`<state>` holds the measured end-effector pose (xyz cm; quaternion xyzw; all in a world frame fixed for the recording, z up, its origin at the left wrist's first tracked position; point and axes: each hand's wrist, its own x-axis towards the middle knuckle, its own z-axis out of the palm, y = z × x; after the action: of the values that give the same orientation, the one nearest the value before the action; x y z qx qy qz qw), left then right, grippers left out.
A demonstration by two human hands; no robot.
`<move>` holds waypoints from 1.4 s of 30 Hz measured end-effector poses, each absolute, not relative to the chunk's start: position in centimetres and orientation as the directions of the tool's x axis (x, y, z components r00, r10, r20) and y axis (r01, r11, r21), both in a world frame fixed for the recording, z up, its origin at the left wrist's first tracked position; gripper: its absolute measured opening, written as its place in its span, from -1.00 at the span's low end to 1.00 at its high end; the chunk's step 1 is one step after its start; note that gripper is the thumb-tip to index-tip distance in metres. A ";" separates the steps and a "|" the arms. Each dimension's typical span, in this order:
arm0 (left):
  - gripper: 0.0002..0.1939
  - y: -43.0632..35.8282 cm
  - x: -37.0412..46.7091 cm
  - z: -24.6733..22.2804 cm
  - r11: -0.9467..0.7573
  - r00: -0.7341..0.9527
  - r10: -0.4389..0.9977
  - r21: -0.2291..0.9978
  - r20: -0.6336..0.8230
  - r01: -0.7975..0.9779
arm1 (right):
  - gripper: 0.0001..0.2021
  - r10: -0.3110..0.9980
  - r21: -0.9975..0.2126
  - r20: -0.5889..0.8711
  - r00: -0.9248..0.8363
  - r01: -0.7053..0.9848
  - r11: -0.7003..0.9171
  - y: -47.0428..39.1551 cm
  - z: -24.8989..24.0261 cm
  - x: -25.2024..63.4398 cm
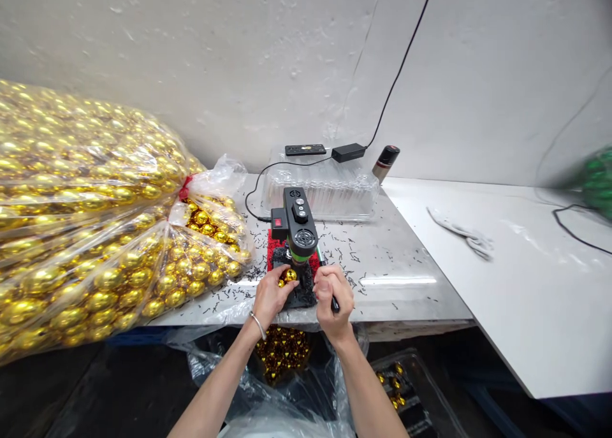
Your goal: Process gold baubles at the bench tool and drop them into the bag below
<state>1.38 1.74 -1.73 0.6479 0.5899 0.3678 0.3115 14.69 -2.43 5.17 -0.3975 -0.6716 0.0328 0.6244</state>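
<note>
Gold shiny balls [289, 276] are in the fingers of my left hand [273, 292], just below the head of a black machine [300, 218]. My right hand [335, 298] is wrapped round the black handle [335, 305] of a lever at the machine's right side. Beneath the machine lies a black base [300, 298] on a red mat [272, 241]. Small black bits are scattered over the metal table [406, 291] around it.
Large clear bags of gold balls [86, 234] fill the left. Behind the machine are a clear plastic box [320, 189], a black adapter [349, 152] and a spray can [385, 162]. A glove [463, 234] lies right. Below the edge, an open bag holds gold balls [284, 352].
</note>
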 end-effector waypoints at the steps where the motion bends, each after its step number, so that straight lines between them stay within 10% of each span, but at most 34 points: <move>1: -0.67 1.7 1.5 -1.7 -0.146 0.049 0.988 0.801 0.144 0.580 | -0.75 0.572 -0.537 0.815 0.095 0.496 0.683 -2.4 5.2 14.7; 31: -0.74 2.4 2.0 -1.9 -0.285 0.169 0.955 0.598 0.244 0.749 | -0.75 0.449 -0.402 0.893 0.016 0.474 0.783 -1.1 -0.9 14.8; 42: -0.60 -0.4 0.8 -1.1 -0.174 0.052 0.983 0.823 0.174 0.540 | -0.73 0.624 -0.636 0.760 0.182 0.410 0.654 -1.7 6.9 14.3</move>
<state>0.79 -0.39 -1.06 0.6645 0.5732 0.3815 0.2903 14.31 -1.65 6.89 -0.4077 -0.6341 0.0821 0.6519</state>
